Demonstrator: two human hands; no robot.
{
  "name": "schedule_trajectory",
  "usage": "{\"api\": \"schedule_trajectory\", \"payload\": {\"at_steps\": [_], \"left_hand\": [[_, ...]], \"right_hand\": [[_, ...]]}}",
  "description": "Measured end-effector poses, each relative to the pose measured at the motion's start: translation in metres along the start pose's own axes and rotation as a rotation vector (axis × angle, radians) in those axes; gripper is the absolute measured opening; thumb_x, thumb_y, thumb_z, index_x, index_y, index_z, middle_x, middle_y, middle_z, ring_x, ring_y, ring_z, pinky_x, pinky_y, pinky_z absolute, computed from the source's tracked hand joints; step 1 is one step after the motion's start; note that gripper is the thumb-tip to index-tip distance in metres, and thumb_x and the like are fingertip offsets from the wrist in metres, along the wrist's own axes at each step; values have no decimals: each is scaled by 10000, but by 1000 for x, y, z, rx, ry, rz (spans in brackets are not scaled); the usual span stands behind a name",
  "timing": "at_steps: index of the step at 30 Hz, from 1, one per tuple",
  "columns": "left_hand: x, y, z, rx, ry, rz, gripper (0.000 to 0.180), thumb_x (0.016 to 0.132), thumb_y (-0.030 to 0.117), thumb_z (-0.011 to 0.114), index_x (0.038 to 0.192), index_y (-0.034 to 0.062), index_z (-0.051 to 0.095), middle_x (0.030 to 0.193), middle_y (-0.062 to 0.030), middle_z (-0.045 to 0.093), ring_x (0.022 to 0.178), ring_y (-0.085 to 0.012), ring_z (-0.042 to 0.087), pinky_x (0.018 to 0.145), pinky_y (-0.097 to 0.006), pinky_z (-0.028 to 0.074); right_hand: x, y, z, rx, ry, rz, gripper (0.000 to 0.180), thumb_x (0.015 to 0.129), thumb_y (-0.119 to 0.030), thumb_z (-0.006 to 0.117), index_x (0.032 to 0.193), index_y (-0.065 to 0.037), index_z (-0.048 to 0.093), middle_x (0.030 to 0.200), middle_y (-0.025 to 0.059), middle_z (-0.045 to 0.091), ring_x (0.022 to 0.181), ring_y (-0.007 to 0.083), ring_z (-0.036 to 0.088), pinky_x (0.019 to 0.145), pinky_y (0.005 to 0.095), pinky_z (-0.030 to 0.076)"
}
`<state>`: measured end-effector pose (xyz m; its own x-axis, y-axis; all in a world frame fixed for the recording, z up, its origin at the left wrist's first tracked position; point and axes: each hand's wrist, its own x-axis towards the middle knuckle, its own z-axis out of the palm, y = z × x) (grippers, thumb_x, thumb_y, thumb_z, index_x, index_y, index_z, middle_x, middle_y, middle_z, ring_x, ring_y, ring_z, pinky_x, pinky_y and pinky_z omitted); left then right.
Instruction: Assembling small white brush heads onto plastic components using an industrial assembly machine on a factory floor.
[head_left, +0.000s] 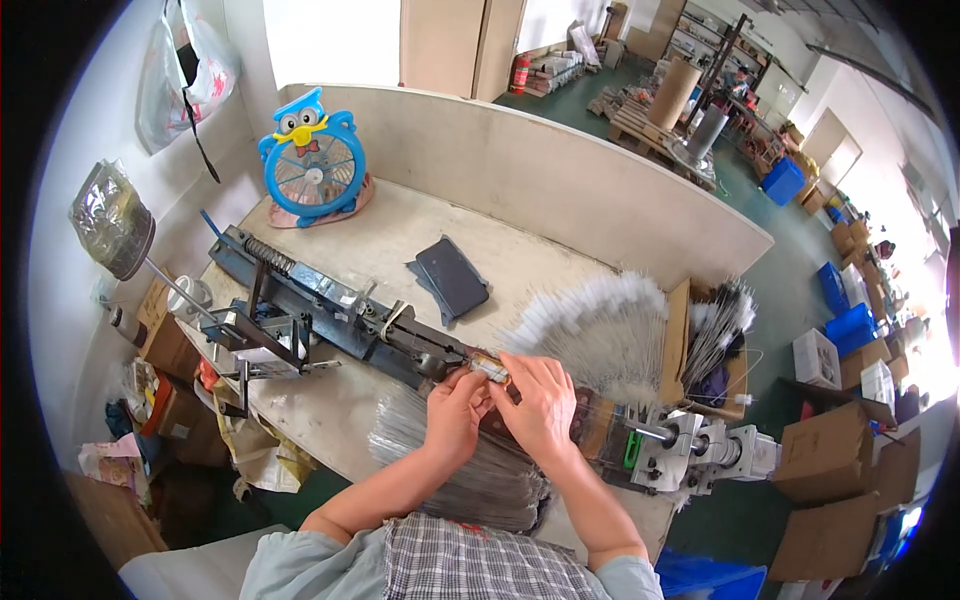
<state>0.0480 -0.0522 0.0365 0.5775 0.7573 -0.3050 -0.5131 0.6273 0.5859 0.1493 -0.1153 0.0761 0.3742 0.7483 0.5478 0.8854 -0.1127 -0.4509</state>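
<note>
My left hand (457, 412) is closed, its thumb and fingers pinched together at the middle of a long dark metal machine (345, 307). What lies in that pinch is too small to make out. Beside it, my right hand (542, 405) bends its fingers onto a small shiny piece with white and yellowish parts (490, 367); its exact kind is unclear. Below my hands lies a thick bundle of thin metal wires (455, 465), partly covered by my forearms. Beyond my right hand, thin wire-stemmed brushes with white bristles (600, 320) fan out on the table.
A carton (678, 340) holds more brushes at the right. Metal shaft fittings (695, 450) stand at the table's right end. A dark flat phone-like slab (452, 280) lies behind the machine. A blue cartoon fan (315, 170) stands at the back left, near a hand-cranked frame (265, 340).
</note>
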Motion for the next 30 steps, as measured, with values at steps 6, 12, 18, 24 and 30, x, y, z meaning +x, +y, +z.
{"api": "schedule_trajectory", "payload": {"at_steps": [6,12,18,24,30], "left_hand": [[-5,5,5,-29,15,-34,149,917,173,515,984,53,573,967,-49,635,897,-145,620,819,-304,468],[0,-1,-8,-121,30,-66,220,944,253,454,995,69,563,956,-34,616,886,-133,589,851,-316,449],[0,-1,-4,-129,41,-72,249,954,270,430,1014,61,551,980,-40,611,888,-142,590,856,-314,451],[-4,2,-5,-102,-20,-50,257,959,259,424,1024,43,547,1001,-67,620,926,-167,603,864,-331,463],[-5,2,4,-75,4,-43,185,940,197,485,999,40,563,968,-58,627,886,-158,617,810,-303,487]], "right_hand": [[-6,3,0,-31,29,2,321,702,-166,744,1002,-70,680,942,24,642,900,238,584,767,359,449],[-3,-4,3,-34,12,-52,245,727,-188,724,967,-148,695,963,7,627,921,220,575,761,356,442],[-5,0,11,-25,16,-25,232,729,-197,723,950,-138,689,986,10,624,927,224,576,768,355,437],[0,-12,17,-15,60,17,282,713,-187,733,983,-135,675,969,1,630,901,214,582,773,348,428],[-4,-3,9,-70,95,3,274,700,-166,741,964,-126,681,955,-18,631,890,204,580,763,345,426]]}}
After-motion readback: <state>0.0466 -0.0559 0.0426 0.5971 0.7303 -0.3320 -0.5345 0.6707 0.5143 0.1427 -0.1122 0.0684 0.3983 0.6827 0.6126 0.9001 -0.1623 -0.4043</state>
